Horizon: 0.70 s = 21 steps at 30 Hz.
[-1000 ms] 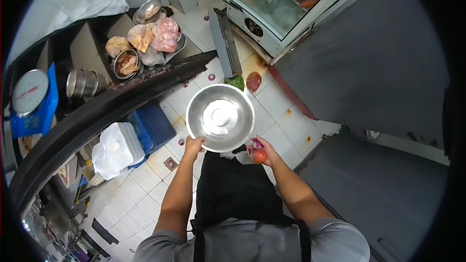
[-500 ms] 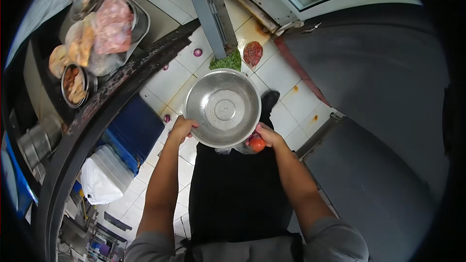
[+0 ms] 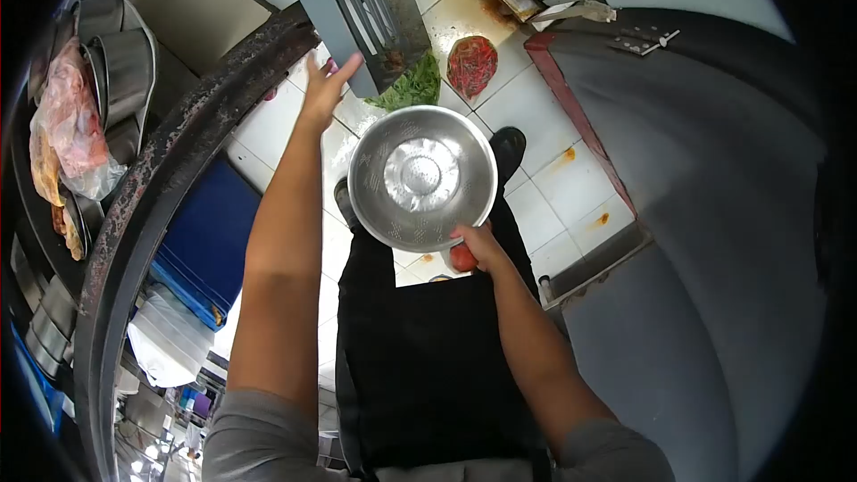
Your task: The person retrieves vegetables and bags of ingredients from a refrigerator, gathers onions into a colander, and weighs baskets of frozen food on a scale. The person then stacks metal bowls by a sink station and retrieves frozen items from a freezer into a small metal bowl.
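My right hand (image 3: 480, 245) grips the near right rim of a metal colander (image 3: 421, 177), with a red tomato (image 3: 462, 258) held just under the rim. My left hand (image 3: 328, 89) is off the colander, fingers spread, beside the grey slatted metal panel (image 3: 332, 13). Part of a purple onion (image 3: 328, 65) shows behind its fingers. Beyond the colander, green leaves (image 3: 412, 85) in a bag and a bag of red chillies (image 3: 472, 66) lie on the tiled floor.
A dark curved counter edge (image 3: 170, 138) runs along the left, with bagged meat (image 3: 76, 120) and metal pans (image 3: 125, 71) behind it. Below stand a blue box (image 3: 207, 236) and a white bag (image 3: 170, 335). A large grey surface (image 3: 705, 170) fills the right.
My left hand has let go of the colander and reached forward to the panel, its fingers opening. My right hand still holds the colander and tomato. The view has shifted forward over the floor.
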Each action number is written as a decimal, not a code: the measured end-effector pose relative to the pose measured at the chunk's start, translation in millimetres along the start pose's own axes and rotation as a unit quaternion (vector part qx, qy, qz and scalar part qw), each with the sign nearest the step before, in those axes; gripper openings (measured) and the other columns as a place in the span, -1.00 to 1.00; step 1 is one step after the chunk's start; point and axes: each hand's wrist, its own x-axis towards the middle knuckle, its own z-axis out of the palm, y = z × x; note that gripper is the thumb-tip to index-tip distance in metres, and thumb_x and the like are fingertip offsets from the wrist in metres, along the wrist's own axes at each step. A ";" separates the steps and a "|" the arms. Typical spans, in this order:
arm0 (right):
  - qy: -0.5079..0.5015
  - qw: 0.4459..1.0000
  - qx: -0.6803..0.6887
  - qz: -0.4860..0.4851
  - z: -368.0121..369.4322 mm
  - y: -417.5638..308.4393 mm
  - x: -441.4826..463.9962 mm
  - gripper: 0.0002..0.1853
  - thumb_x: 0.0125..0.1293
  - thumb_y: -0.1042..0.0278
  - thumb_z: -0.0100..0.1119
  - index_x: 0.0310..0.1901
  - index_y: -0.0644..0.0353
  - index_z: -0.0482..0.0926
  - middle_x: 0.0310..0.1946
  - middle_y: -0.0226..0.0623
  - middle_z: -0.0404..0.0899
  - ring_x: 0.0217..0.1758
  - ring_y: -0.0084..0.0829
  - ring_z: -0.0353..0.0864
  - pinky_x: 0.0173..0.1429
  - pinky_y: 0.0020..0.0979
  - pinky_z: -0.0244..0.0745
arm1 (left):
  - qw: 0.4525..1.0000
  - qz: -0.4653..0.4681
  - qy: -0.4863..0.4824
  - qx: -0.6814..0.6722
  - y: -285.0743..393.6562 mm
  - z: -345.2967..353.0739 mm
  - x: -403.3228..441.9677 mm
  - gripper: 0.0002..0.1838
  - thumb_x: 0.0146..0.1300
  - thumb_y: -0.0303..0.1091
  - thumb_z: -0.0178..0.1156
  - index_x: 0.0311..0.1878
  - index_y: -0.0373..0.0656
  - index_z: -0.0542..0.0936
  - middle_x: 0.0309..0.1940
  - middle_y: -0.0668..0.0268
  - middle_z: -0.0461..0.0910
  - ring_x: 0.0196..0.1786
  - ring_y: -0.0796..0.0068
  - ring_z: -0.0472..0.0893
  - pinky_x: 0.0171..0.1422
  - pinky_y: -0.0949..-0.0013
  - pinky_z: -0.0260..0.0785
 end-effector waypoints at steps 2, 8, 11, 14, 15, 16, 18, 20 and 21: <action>-0.065 0.996 0.011 0.057 -6.5 4.8 1.6 -0.64 0.08 0.34 0.17 -0.10 0.38 0.54 -0.25 -0.22 0.58 -0.17 -0.39 0.56 -0.07 -0.38 0.48 | 0.998 0.048 0.022 0.018 -12.5 29.4 27.0 0.09 -0.10 0.04 0.50 0.32 -0.38 0.08 0.25 -0.17 0.32 0.27 0.00 0.43 0.24 0.07 0.36; -0.140 0.984 0.050 0.094 -11.4 8.6 -2.2 -0.65 0.08 0.33 0.17 -0.10 0.34 0.54 -0.25 -0.22 0.59 -0.26 -0.37 0.58 -0.14 -0.34 0.51 | 0.980 0.084 0.155 0.096 75.3 84.8 -30.3 -0.24 -0.15 -0.17 0.44 0.01 -0.45 0.28 -0.05 -0.23 0.53 0.01 -0.01 0.59 0.15 0.20 0.41; -0.144 0.978 0.017 0.147 -12.9 -18.7 -10.6 -0.68 0.10 0.33 0.16 -0.12 0.31 0.54 -0.25 -0.21 0.58 -0.29 -0.35 0.59 -0.15 -0.33 0.52 | 0.981 0.115 0.156 0.015 109.9 118.8 -53.8 -0.18 -0.12 -0.15 0.43 0.06 -0.45 0.19 -0.12 -0.20 0.56 -0.02 -0.06 0.60 0.16 0.17 0.41; -0.126 0.977 -0.035 0.167 -13.4 -26.3 -6.5 -0.70 0.13 0.31 0.14 -0.14 0.31 0.54 -0.25 -0.22 0.58 -0.31 -0.34 0.61 -0.16 -0.33 0.53 | 0.981 0.100 0.162 -0.030 150.1 160.0 -73.1 -0.12 -0.12 -0.16 0.42 0.13 -0.45 0.14 -0.07 -0.23 0.52 -0.01 -0.08 0.57 0.17 0.14 0.40; -0.126 0.981 -0.020 0.147 -19.0 -0.5 10.3 -0.68 0.12 0.29 0.15 -0.14 0.32 0.55 -0.23 -0.21 0.58 -0.26 -0.34 0.59 -0.13 -0.33 0.52 | 0.980 0.098 0.165 -0.061 159.9 173.8 -76.2 -0.12 -0.12 -0.16 0.42 0.14 -0.45 0.14 -0.03 -0.26 0.49 0.02 -0.09 0.55 0.19 0.13 0.39; -0.125 0.984 -0.006 0.127 -24.7 25.9 27.4 -0.66 0.11 0.26 0.17 -0.14 0.33 0.56 -0.22 -0.21 0.57 -0.21 -0.35 0.58 -0.10 -0.33 0.50 | 0.972 0.138 0.170 -0.085 159.4 188.8 -71.5 -0.12 -0.12 -0.17 0.41 0.14 -0.45 0.13 0.00 -0.27 0.45 0.05 -0.11 0.52 0.20 0.12 0.37; -0.146 0.983 0.024 0.113 -32.8 47.3 43.6 -0.62 0.12 0.19 0.17 -0.13 0.32 0.57 -0.20 -0.22 0.56 -0.18 -0.36 0.56 -0.10 -0.33 0.48 | 0.967 0.163 0.167 -0.104 172.2 206.2 -67.4 -0.10 -0.12 -0.19 0.40 0.17 -0.46 0.10 0.03 -0.28 0.40 0.09 -0.16 0.46 0.20 0.08 0.34; -0.156 0.978 0.014 0.136 -35.8 53.3 49.6 -0.59 0.14 0.08 0.15 -0.08 0.21 0.57 -0.22 -0.24 0.56 -0.24 -0.37 0.56 -0.25 -0.23 0.48 | 0.971 0.146 0.165 -0.098 187.4 213.2 -74.6 -0.07 -0.13 -0.20 0.40 0.19 -0.46 0.08 0.03 -0.28 0.38 0.10 -0.19 0.44 0.20 0.05 0.34; -0.161 0.978 0.010 0.133 -33.9 49.4 47.0 -0.59 0.14 0.08 0.15 -0.08 0.21 0.57 -0.22 -0.24 0.56 -0.24 -0.37 0.56 -0.25 -0.23 0.48 | 0.970 0.154 0.160 -0.101 190.1 217.1 -74.2 -0.04 -0.12 -0.19 0.41 0.22 -0.47 0.05 0.02 -0.28 0.38 0.07 -0.21 0.44 0.18 0.03 0.34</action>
